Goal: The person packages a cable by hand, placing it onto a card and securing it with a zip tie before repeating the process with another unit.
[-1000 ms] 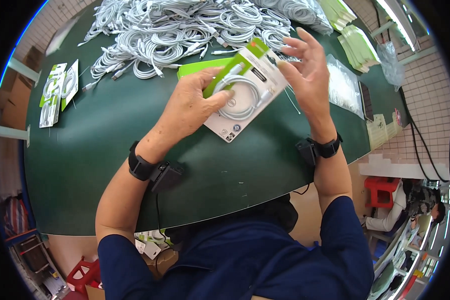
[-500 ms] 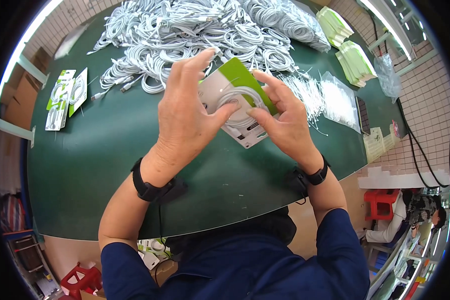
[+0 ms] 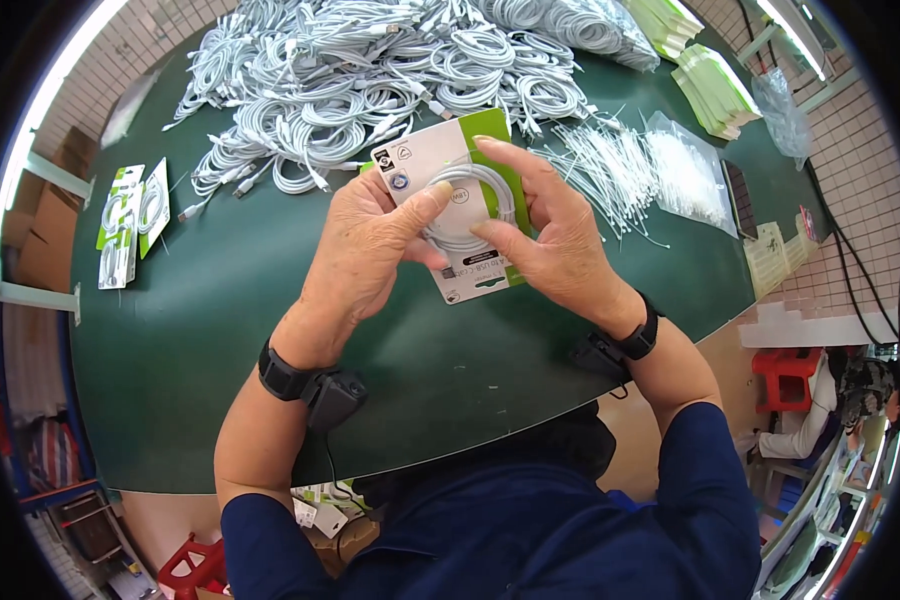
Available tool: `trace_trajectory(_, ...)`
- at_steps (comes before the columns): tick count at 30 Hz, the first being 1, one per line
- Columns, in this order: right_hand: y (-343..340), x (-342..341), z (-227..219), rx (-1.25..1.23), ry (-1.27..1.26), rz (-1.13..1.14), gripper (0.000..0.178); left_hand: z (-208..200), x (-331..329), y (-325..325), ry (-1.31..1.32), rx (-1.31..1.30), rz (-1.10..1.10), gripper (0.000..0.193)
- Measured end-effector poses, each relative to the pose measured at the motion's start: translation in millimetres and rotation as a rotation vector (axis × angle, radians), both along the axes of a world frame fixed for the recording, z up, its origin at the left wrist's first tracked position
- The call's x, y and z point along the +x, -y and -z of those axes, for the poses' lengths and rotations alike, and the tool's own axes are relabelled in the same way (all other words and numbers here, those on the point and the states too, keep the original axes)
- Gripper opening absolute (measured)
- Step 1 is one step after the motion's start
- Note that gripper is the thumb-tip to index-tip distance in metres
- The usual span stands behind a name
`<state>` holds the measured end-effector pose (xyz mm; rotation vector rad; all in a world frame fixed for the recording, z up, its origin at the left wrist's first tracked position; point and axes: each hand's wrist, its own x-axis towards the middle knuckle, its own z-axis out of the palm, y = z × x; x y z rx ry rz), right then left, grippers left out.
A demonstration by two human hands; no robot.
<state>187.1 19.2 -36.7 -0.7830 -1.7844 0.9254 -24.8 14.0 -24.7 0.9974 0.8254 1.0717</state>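
Observation:
A white and green cardboard card [image 3: 420, 148] with a coiled white USB cable [image 3: 505, 190] against its face is held up over the middle of the table. My left hand [image 3: 370, 235] grips the card's left side, its thumb pressed on the coil and its other fingers mostly hidden behind. On the right side, my right hand [image 3: 560, 225] pinches the card and coil with its thumb in front; its index finger lies along the card's upper right edge. The printed face is turned up toward me.
A large heap of coiled white cables [image 3: 340, 90] covers the far table. Loose white cable ties [image 3: 610, 180] and a clear bag of ties [image 3: 685, 175] lie to the right, with stacked green-white cards [image 3: 715, 95] behind. Carded cables [image 3: 120, 225] lie at left. A person [image 3: 860, 390] sits at far right.
The card has been turned more upright and its face shows more fully. My left fingers have come down from above the card to grip its side. The view has shifted slightly.

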Motion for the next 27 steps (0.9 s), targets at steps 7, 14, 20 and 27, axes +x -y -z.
trace_trajectory(7,-7,6,-2,0.446,0.305,0.105,0.054,-6,12,8,-0.171,0.162,-0.081,0.030)
trace_trajectory(14,-3,6,-6,0.490,0.284,0.207,0.040,-9,16,13,-0.208,0.205,-0.041,0.031)
trace_trajectory(20,-7,22,-8,0.433,0.259,0.315,0.034,-5,17,10,-0.196,0.210,-0.083,0.031)
trace_trajectory(27,-61,70,4,0.169,0.641,0.497,0.021,-11,9,11,-0.195,0.207,-0.163,0.034)
